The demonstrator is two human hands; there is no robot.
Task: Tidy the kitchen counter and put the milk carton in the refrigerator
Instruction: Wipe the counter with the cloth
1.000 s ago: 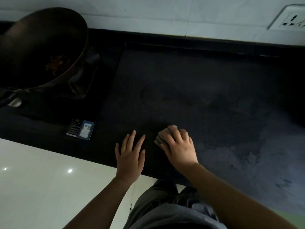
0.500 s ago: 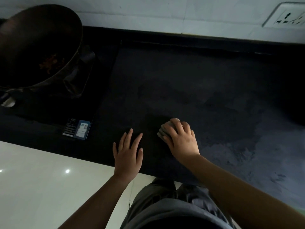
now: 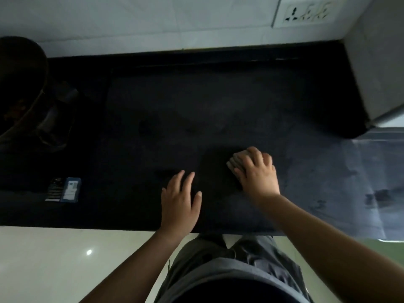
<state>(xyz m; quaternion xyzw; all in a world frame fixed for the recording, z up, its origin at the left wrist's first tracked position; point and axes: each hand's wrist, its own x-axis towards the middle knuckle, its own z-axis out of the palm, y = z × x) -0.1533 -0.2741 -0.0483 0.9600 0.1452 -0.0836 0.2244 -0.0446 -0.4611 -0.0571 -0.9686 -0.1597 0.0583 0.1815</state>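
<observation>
Matte black counter (image 3: 218, 101), right hand (image 3: 256, 173) gripping crumpled cloth (image 3: 236, 159)

A home kitchen here: dark stone counter (image 3: 218, 106) running across, a blackened wok (image 3: 19, 84) on the stove (image 3: 56, 132) at nine o'clock, white wall tiles (image 3: 153, 18) and a socket (image 3: 303, 13) at one o'clock.

middle and back of the dark surface (image 3: 218, 101) lie open up to the wall (image 3: 153, 20). far left blocked by a wok (image 3: 19, 84) on a stove. right back corner taken by a grey box unit (image 3: 376, 73). near the front edge, left hand (image 3: 179, 202) lies flat and right hand (image 3: 256, 173) curls over a cloth (image 3: 235, 160), with a narrow gap between them.
</observation>
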